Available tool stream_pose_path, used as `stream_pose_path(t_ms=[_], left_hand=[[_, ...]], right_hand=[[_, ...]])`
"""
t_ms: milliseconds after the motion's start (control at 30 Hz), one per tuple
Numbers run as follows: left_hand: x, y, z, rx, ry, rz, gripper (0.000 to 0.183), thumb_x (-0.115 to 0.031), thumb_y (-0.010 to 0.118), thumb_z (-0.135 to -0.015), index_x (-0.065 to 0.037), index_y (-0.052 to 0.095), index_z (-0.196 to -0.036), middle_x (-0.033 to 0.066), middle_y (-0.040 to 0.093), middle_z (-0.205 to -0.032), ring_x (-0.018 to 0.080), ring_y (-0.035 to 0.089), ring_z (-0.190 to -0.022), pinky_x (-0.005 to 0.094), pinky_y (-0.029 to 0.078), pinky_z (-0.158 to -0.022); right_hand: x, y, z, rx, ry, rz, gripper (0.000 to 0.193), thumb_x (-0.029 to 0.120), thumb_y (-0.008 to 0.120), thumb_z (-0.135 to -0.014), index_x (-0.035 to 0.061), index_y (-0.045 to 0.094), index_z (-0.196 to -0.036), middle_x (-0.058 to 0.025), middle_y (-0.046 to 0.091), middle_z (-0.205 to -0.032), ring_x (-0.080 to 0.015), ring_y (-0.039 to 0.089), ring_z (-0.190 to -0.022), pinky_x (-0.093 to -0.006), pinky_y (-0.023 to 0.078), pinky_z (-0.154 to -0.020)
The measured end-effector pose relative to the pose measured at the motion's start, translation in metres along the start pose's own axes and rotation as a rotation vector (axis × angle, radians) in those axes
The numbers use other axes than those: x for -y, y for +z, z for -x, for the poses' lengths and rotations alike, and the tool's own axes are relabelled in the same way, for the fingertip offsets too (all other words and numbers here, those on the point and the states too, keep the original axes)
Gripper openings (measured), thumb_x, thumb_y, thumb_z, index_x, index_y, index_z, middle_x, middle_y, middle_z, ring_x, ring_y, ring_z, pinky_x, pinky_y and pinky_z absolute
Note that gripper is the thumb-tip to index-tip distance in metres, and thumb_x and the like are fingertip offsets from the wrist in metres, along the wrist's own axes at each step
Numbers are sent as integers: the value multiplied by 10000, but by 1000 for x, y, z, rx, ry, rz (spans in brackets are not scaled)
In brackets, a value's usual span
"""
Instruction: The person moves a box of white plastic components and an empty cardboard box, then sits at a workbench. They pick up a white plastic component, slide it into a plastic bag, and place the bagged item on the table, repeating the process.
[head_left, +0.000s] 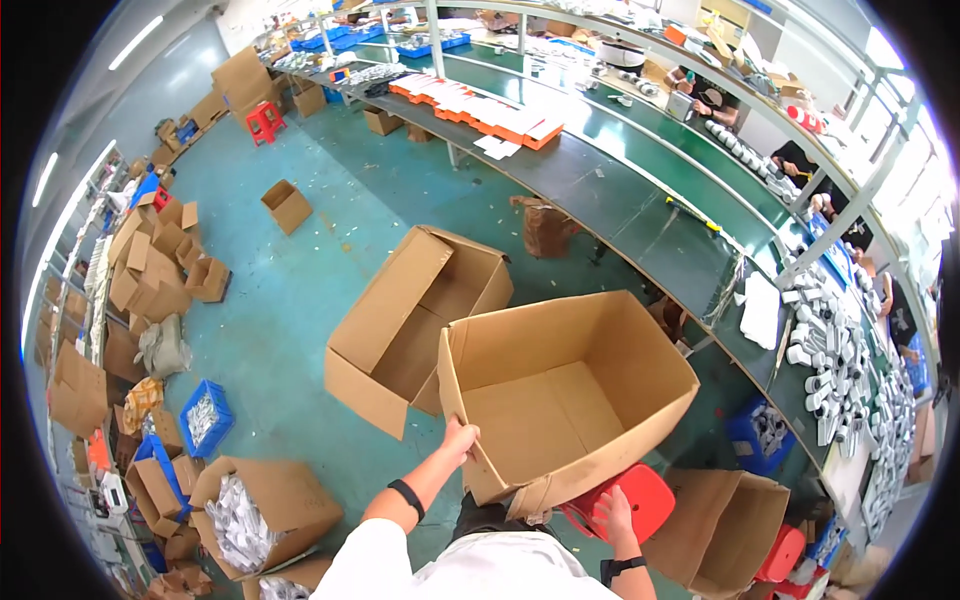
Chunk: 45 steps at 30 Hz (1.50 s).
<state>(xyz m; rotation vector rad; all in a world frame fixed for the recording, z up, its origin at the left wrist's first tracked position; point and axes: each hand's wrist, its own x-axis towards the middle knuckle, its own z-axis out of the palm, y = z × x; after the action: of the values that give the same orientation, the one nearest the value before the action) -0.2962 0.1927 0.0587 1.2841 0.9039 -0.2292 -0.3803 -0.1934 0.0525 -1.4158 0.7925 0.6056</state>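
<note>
My left hand (460, 441) is closed on the left edge of a large empty cardboard box (545, 405), its open top facing up, in front of my body. Over a red plastic stool (650, 500) at the box's near right corner is my right hand (614, 514), its fingers apart; whether it touches the seat is hard to tell. Just beyond the large box stands a second open cardboard box (385, 310) with its flaps spread. To the right of the stool is another open carton (715, 530).
A long workbench (640, 215) runs along the right, with grey metal parts (825, 370) piled on it and orange trays (480, 110) farther off. Blue crates (207, 418) and a carton of plastic-wrapped parts (265, 510) stand left. Several people sit beyond the bench.
</note>
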Motion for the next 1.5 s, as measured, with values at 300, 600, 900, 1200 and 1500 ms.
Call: stream_pose_path(t_ms=[300,600,900,1200,1500], left_hand=[[105,-7,-92,-197,121,155,667,78,511,-628,-44,395,-1273,138,555,-986,273,584,-799,388,511,-615],[127,70,-96,-175,-255,296,1052,55,526,-675,-282,-34,-1501,137,435,-1264,283,557,-938,493,544,-660],[177,58,-135,-71,-645,680,834,35,513,-727,-342,159,-1382,192,463,-1286,457,572,-1013,721,470,-773],[148,-33,-207,-194,-313,660,773,-11,507,-683,-299,301,-1370,178,448,-1252,466,574,-911,643,542,-656],[116,-85,-266,-5,-586,365,699,-229,560,-864,-181,207,-1466,127,277,-1491,427,344,-1296,706,306,-978]], right_hand=[[-112,-49,37,-416,-18,481,448,336,631,-835,-13,633,-1115,-122,706,-874,-191,675,-785,-329,535,-708],[-190,-45,139,-510,456,488,494,325,680,-775,-4,621,-1139,-132,706,-904,-195,691,-727,-321,544,-665],[-163,-7,165,-587,454,282,461,241,675,-802,6,589,-1189,-103,693,-941,-198,691,-731,-315,554,-582],[-163,3,172,-612,414,382,468,308,662,-804,7,620,-1159,-126,708,-911,-192,692,-737,-316,546,-698],[-130,26,153,-518,377,542,492,385,635,-813,48,629,-1171,-112,713,-899,-210,689,-819,-327,535,-772]])
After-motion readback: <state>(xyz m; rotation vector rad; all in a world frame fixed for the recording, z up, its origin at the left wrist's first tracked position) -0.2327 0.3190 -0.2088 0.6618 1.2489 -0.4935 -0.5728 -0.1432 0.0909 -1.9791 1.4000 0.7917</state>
